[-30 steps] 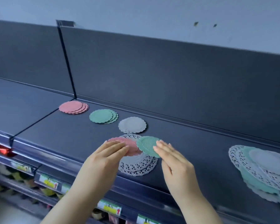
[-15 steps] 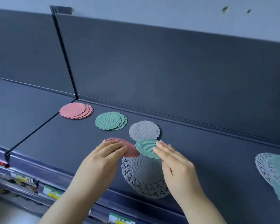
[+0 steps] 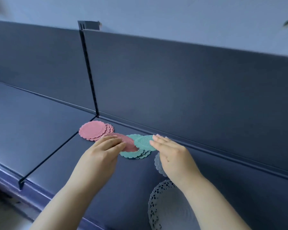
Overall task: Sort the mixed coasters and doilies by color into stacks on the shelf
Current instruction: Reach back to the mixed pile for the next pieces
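Left hand: grip pinching a pink coaster, fingers flat on top, thumb hidden under it. The coaster is lifted and sits between the pink stack and the green stack, covering the green stack's left edge.

Right hand: grip pinching a green coaster by its right edge, fingers straight, thumb not visible. That coaster hangs tilted over the green stack.

Both stacks lie on the shelf near the back panel, pink at the divider line, green just beside it.

Grey coaster is mostly hidden under the right hand. White lace doily lies at the shelf front, below the right wrist.
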`<action>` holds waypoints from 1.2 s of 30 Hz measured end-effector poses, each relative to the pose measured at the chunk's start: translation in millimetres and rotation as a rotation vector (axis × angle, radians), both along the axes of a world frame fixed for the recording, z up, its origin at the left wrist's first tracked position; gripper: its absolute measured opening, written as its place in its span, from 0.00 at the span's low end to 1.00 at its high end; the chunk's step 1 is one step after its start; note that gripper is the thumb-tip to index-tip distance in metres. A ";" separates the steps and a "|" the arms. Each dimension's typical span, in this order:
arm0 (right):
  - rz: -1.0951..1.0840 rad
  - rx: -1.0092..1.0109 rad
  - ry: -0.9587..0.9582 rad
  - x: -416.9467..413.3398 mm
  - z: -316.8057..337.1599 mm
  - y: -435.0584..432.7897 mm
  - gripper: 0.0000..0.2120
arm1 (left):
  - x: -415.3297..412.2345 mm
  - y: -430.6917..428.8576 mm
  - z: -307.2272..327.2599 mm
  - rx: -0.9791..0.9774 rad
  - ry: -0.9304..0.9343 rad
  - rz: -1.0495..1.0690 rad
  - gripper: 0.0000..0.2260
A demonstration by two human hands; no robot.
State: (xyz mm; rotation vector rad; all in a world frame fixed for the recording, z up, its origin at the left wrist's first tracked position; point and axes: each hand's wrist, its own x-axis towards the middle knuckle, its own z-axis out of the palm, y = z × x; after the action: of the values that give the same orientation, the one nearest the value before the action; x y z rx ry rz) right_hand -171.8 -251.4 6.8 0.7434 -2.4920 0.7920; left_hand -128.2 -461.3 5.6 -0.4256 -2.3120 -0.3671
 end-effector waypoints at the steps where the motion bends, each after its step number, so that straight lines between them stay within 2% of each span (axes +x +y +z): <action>1: -0.027 0.034 -0.060 -8.3 1.1 -10.8 0.24 | -7.6 -11.0 0.5 0.005 0.008 -0.001 0.13; 8: -0.189 0.244 -0.381 -40.9 -5.8 -73.0 0.29 | -54.1 -96.2 0.9 -0.008 0.020 -0.122 0.17; 11: -0.295 0.356 -0.583 -35.7 -9.9 -93.9 0.26 | -73.1 -129.0 2.8 0.015 -0.014 -0.169 0.23; 16: -0.480 0.271 -0.697 -26.6 -7.9 -110.1 0.21 | -100.5 -162.1 4.4 -0.030 -0.083 -0.300 0.28; 19: -0.578 0.255 -0.704 -23.1 -4.5 -125.8 0.19 | -117.8 -172.0 7.9 -0.107 -0.081 -0.377 0.24; 21: -0.639 0.246 -0.672 -18.9 -7.1 -136.0 0.19 | -128.8 -177.1 5.3 -0.205 -0.116 -0.348 0.22; 22: -0.653 0.243 -0.656 -15.9 -9.2 -140.6 0.19 | -131.8 -179.6 1.7 -0.268 -0.180 -0.322 0.23; 25: -0.670 0.194 -0.627 -5.1 -13.4 -150.1 0.23 | -137.6 -190.6 -11.7 -0.336 -0.576 -0.283 0.31; 28: -0.698 0.155 -0.595 1.9 -10.5 -153.0 0.23 | -135.2 -187.7 -10.6 -0.476 -0.821 -0.265 0.29; 31: -0.712 0.130 -0.570 3.1 -6.9 -159.0 0.23 | -133.4 -185.4 -11.8 -0.512 -0.803 -0.228 0.25; 34: -0.668 0.109 -0.535 2.3 -5.7 -172.8 0.22 | -127.1 -183.5 -16.5 -0.525 -0.764 -0.225 0.16; 36: -0.620 0.067 -0.535 2.9 -5.8 -182.4 0.21 | -124.4 -182.4 -22.5 -0.522 -0.739 -0.247 0.13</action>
State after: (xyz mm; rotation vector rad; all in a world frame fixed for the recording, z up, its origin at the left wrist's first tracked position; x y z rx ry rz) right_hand -168.9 -433.8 1.0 -0.2825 -2.9665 0.7315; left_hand -252.6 -643.7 -16.9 -0.9654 -3.0903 -0.0140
